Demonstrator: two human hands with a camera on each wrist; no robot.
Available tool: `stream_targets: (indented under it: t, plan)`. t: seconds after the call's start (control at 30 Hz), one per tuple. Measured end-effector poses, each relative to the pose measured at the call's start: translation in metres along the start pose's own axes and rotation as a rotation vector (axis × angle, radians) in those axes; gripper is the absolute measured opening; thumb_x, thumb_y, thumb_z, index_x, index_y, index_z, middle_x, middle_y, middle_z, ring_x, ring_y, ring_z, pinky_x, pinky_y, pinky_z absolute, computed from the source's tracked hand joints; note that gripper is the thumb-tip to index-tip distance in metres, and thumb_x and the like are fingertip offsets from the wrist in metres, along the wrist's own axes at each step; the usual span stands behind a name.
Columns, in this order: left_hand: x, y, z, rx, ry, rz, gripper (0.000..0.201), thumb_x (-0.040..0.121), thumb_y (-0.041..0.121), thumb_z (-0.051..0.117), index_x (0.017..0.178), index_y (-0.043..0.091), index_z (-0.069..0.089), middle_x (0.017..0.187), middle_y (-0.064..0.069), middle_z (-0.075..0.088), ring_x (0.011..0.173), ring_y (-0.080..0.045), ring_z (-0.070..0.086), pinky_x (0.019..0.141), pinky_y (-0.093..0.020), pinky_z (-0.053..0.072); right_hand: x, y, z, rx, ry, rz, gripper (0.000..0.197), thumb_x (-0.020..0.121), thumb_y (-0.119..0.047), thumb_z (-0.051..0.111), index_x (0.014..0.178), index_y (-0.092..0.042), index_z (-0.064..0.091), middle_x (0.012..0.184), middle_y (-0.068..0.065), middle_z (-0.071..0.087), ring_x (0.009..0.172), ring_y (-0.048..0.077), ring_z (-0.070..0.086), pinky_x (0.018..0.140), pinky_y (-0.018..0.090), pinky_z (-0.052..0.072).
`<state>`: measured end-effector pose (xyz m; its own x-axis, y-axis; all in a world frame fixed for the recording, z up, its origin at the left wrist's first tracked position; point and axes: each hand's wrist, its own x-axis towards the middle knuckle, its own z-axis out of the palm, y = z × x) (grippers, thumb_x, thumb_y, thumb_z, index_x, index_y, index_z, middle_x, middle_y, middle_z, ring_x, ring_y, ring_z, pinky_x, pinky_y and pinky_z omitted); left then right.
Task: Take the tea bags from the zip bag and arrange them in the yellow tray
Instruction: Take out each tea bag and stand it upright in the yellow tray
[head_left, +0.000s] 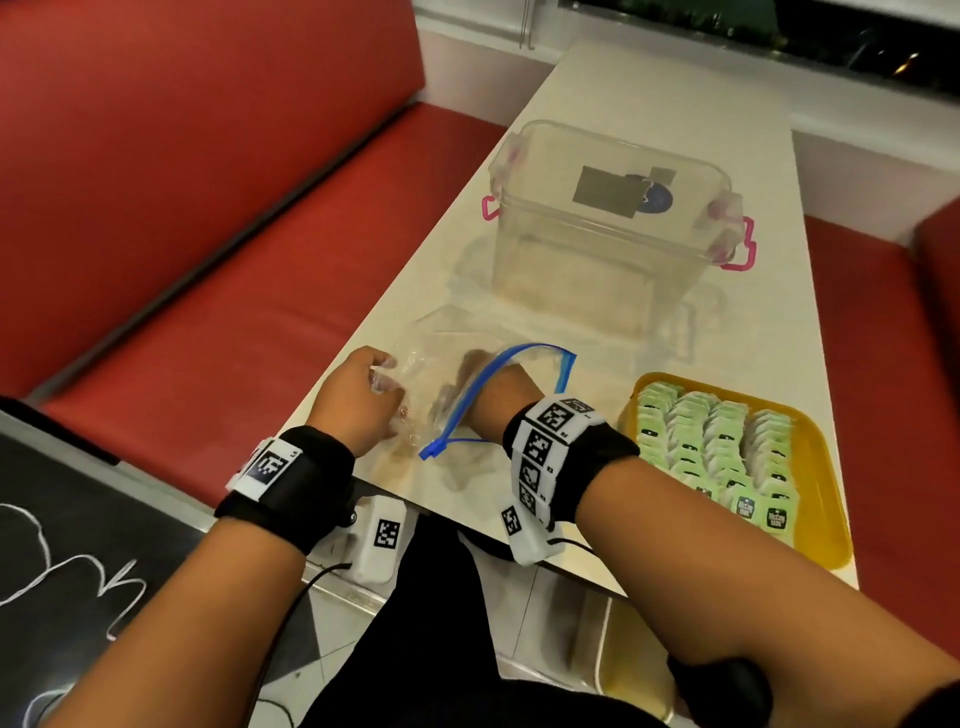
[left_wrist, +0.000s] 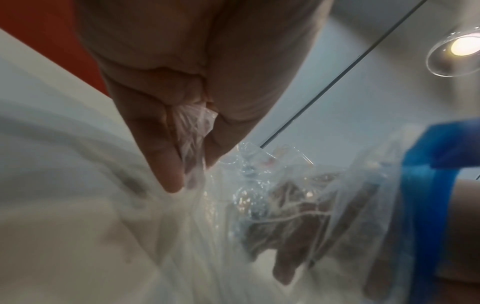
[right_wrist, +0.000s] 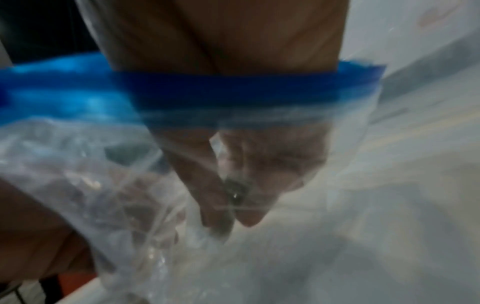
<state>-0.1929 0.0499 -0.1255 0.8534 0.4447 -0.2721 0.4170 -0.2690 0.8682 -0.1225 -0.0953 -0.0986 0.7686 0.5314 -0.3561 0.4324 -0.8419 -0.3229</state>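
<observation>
The clear zip bag (head_left: 431, 364) with a blue zip strip (head_left: 470, 402) lies crumpled near the table's front edge. My left hand (head_left: 363, 400) bunches the bag's closed end between thumb and fingers (left_wrist: 166, 164). My right hand (right_wrist: 231, 218) is inside the bag up to the wrist, through the open zip (right_wrist: 233, 90). Its thumb and fingers meet on a small dark thing (right_wrist: 235, 192), blurred, which looks like a tea bag. The yellow tray (head_left: 823, 467) sits to the right and holds several rows of green tea bags (head_left: 717, 441).
A clear plastic box (head_left: 608, 218) with pink latches stands behind the bag in the middle of the white table (head_left: 769, 332). A red bench (head_left: 208, 286) runs along the table's left side, and red seating continues on the right.
</observation>
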Motion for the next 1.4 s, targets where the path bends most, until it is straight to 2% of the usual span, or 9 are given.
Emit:
stream_targets:
  t: [0.1, 0.43, 0.53, 0.63, 0.77, 0.87, 1.0, 1.23, 1.4]
  plan:
    - [-0.001, 0.002, -0.002, -0.045, 0.039, -0.001, 0.024, 0.092, 0.001, 0.051, 0.111, 0.015, 0.052, 0.091, -0.010, 0.060, 0.073, -0.025, 0.067, 0.060, -0.037, 0.058, -0.014, 0.004, -0.010, 0.324, 0.071, 0.050, 0.017, 0.083, -0.019, 0.067, 0.073, -0.014, 0.054, 0.085, 0.006, 0.067, 0.086, 0.026, 0.067, 0.070, 0.032, 0.052]
    - [-0.009, 0.010, 0.007, -0.046, 0.084, -0.015, 0.025, 0.090, 0.002, 0.046, 0.111, 0.014, 0.052, 0.085, -0.005, 0.056, 0.084, -0.029, 0.069, 0.067, -0.041, 0.058, -0.077, 0.053, -0.035, 0.687, 0.458, 0.144, 0.026, 0.067, -0.020, 0.075, 0.080, -0.018, 0.053, 0.076, 0.005, 0.067, 0.075, 0.027, 0.066, 0.068, 0.039, 0.054]
    - [-0.010, 0.014, 0.010, 0.123, 0.077, -0.003, 0.030, 0.090, 0.013, 0.055, 0.120, 0.014, 0.051, 0.101, -0.006, 0.062, 0.100, -0.031, 0.064, 0.085, -0.045, 0.054, -0.096, 0.069, -0.042, 0.745, 0.509, 0.170, 0.026, 0.068, -0.016, 0.074, 0.082, -0.016, 0.053, 0.072, 0.008, 0.068, 0.068, 0.026, 0.068, 0.067, 0.042, 0.055]
    - [-0.018, 0.025, 0.014, 0.470, 0.155, 0.070, 0.056, 0.090, 0.036, 0.061, 0.138, 0.013, 0.042, 0.136, -0.016, 0.046, 0.127, -0.037, 0.041, 0.103, -0.046, 0.038, -0.114, 0.081, -0.047, 0.792, 0.557, 0.166, 0.026, 0.071, -0.014, 0.075, 0.083, -0.015, 0.053, 0.071, 0.009, 0.069, 0.063, 0.022, 0.069, 0.066, 0.043, 0.057]
    - [-0.040, 0.065, 0.021, 0.555, 0.269, 0.349, 0.040, 0.092, 0.042, 0.056, 0.127, 0.023, 0.055, 0.130, -0.007, 0.050, 0.125, -0.033, 0.038, 0.096, -0.045, 0.038, -0.130, 0.090, -0.054, 0.843, 0.630, 0.148, 0.026, 0.072, -0.008, 0.075, 0.084, -0.014, 0.052, 0.072, 0.012, 0.068, 0.060, 0.021, 0.066, 0.061, 0.037, 0.054]
    - [-0.049, 0.094, 0.033, 0.444, 0.090, 0.543, 0.025, 0.095, 0.041, 0.050, 0.098, 0.023, 0.067, 0.099, 0.001, 0.064, 0.098, -0.023, 0.055, 0.080, -0.035, 0.042, -0.137, 0.093, -0.057, 0.840, 0.669, 0.133, 0.026, 0.072, -0.010, 0.075, 0.085, -0.014, 0.053, 0.075, 0.012, 0.068, 0.061, 0.022, 0.066, 0.058, 0.035, 0.052]
    - [-0.070, 0.123, 0.068, 0.148, -0.290, 0.424, 0.048, 0.099, 0.043, 0.043, 0.079, 0.011, 0.072, 0.073, 0.000, 0.068, 0.064, -0.006, 0.056, 0.068, -0.026, 0.044, -0.144, 0.097, -0.058, 0.809, 0.739, 0.122, 0.026, 0.070, -0.016, 0.076, 0.083, -0.018, 0.053, 0.080, 0.009, 0.067, 0.069, 0.028, 0.063, 0.054, 0.029, 0.044]
    - [-0.084, 0.146, 0.112, -0.067, -0.492, 0.154, 0.033, 0.099, 0.036, 0.046, 0.090, 0.012, 0.067, 0.075, 0.003, 0.068, 0.065, -0.009, 0.058, 0.054, -0.017, 0.037, -0.164, 0.105, -0.059, 0.635, 0.793, 0.042, 0.021, 0.076, -0.011, 0.071, 0.085, -0.019, 0.054, 0.075, -0.006, 0.062, 0.068, 0.009, 0.060, 0.061, 0.027, 0.050]
    - [-0.077, 0.149, 0.126, -0.139, -0.513, 0.263, 0.017, 0.097, 0.022, 0.053, 0.085, 0.018, 0.064, 0.080, 0.002, 0.069, 0.065, -0.004, 0.062, 0.053, -0.020, 0.039, -0.181, 0.132, -0.061, 0.693, 0.644, 0.014, 0.031, 0.078, 0.001, 0.056, 0.094, -0.025, 0.057, 0.096, -0.009, 0.064, 0.085, 0.008, 0.065, 0.058, 0.036, 0.055]
